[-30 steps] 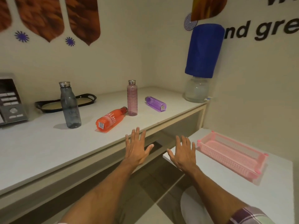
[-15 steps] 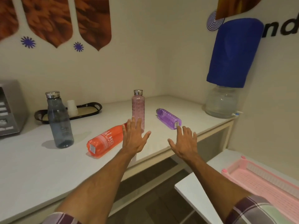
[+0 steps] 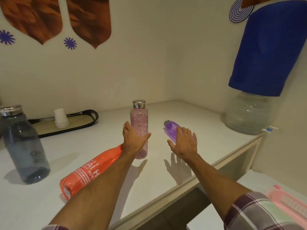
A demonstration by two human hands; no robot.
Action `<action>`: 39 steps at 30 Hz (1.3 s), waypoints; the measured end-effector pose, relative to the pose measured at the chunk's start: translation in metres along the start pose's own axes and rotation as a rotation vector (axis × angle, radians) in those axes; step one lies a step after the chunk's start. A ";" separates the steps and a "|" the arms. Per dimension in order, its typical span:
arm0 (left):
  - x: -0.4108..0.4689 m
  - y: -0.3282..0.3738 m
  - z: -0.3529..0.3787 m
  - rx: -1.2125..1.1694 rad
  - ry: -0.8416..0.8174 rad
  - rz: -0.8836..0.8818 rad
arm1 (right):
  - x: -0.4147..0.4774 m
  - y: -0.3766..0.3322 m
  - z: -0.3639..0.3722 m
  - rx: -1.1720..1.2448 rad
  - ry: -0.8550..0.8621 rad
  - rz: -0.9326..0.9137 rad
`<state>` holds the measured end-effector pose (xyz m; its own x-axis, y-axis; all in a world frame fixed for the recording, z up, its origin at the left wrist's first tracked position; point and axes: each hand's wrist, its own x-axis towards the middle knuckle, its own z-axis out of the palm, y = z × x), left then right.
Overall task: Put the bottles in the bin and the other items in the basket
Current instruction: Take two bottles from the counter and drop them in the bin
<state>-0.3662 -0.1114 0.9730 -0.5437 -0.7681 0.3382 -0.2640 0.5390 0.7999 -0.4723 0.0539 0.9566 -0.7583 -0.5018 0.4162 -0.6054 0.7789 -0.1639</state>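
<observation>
An upright pink bottle [image 3: 139,118] with a steel cap stands mid-counter. My left hand [image 3: 132,139] is open right in front of it, thumb spread to the bottle's right side, fingers to its left. A purple bottle [image 3: 172,129] lies on its side further right; my right hand [image 3: 183,143] hovers open over its near end, fingers spread. An orange bottle [image 3: 93,171] lies on its side under my left forearm. A grey bottle [image 3: 23,146] stands upright at the left. The pink basket [image 3: 289,203] shows at the lower right corner.
A black-rimmed tray [image 3: 79,121] with a stack of white cups [image 3: 60,118] sits at the back left. A water dispenser jar [image 3: 247,113] under a blue cover [image 3: 267,50] stands at the counter's right end. A lower white table [image 3: 259,181] is to the right.
Both hands have moved forward over the counter, the left up to the pink bottle, the right over the purple bottle. The view has come closer and the basket has slid mostly out of view.
</observation>
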 end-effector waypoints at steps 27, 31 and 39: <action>0.084 0.003 0.079 -0.043 0.251 0.070 | 0.145 0.068 0.081 0.128 -0.415 0.031; 0.081 0.010 0.072 -0.027 0.238 0.133 | 0.143 0.064 0.077 0.158 -0.406 0.020; 0.067 0.029 0.033 -0.027 0.245 0.204 | 0.125 0.036 0.045 0.239 -0.290 -0.028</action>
<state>-0.4366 -0.1357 1.0025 -0.3746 -0.7069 0.6000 -0.1459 0.6840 0.7148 -0.5994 0.0024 0.9627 -0.7568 -0.6340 0.1588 -0.6404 0.6708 -0.3739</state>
